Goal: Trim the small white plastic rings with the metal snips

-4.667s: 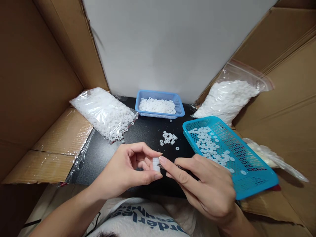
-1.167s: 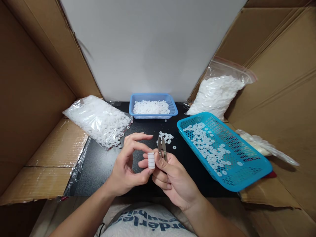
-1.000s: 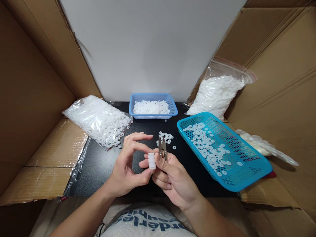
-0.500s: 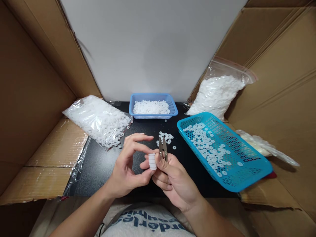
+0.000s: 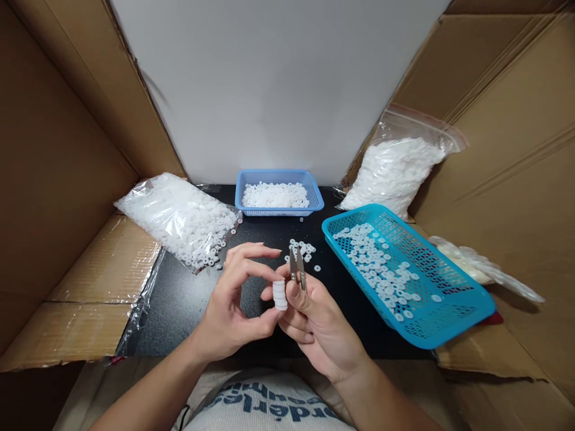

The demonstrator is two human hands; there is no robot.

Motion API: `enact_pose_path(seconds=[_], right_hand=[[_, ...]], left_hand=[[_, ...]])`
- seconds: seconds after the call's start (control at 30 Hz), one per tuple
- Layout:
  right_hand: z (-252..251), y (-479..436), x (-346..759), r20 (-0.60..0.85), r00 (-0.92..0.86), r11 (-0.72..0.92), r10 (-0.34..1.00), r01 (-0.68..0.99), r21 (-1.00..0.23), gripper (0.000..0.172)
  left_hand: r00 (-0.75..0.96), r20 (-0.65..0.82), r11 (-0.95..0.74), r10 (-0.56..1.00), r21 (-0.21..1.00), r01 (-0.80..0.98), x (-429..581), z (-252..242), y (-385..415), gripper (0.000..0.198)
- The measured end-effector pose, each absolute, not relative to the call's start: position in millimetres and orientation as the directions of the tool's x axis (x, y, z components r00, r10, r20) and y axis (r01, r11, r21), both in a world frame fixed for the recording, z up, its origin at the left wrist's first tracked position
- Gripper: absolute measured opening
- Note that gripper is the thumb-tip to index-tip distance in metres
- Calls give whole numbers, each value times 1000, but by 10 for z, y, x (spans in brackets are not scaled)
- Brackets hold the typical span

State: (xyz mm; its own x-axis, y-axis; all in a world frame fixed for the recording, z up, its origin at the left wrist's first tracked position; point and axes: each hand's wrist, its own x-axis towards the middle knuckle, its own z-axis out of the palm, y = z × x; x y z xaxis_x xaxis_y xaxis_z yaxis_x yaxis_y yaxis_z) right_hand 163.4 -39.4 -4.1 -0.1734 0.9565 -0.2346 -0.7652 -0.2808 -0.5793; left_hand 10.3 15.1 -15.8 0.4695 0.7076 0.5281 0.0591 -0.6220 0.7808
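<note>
Between the thumb and index finger of my left hand stands a short stack of white plastic rings, pinched at its top and bottom. My right hand is closed around a pair of thread snips, their two pointed metal blades up and slightly apart. The fingers of that hand lie close beside the stack; whether they touch it I cannot tell. Behind the blades, a small heap of loose white rings lies on the black table.
A blue basket full of white rings stands at the back. To the right is a larger turquoise basket with scattered rings. Clear bags of white pieces lie at left and right back. Cardboard walls flank the table.
The stack of rings has shifted very slightly to the right in my left hand's pinch. My right thumb has moved a little against the snips. Everything else stays put.
</note>
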Motion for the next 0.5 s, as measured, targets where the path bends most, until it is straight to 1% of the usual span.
enact_pose_path(seconds=[0.07, 0.17, 0.27, 0.4, 0.5], right_hand=[[-52, -386, 1639, -255, -154, -278, 955, -766, -580, 44], [-70, -375, 1640, -266, -117, -255, 957, -776, -577, 44], [-82, -377, 1636, -250, -65, -205, 966, -782, -589, 41], [-86, -388, 1622, -223, -9, -147, 975, -778, -611, 38], [-81, -387, 1608, -223, 16, -130, 975, -771, -623, 40]], left_hand=[[470, 525, -626, 710, 776, 79, 103, -168, 145, 29], [438, 528, -613, 728, 787, 71, 110, -197, 131, 34], [377, 574, -631, 726, 775, 34, 131, -235, 119, 33], [304, 677, -719, 671, 694, 42, 168, -266, 110, 26], [277, 746, -795, 605, 588, 152, 185, -263, 102, 28]])
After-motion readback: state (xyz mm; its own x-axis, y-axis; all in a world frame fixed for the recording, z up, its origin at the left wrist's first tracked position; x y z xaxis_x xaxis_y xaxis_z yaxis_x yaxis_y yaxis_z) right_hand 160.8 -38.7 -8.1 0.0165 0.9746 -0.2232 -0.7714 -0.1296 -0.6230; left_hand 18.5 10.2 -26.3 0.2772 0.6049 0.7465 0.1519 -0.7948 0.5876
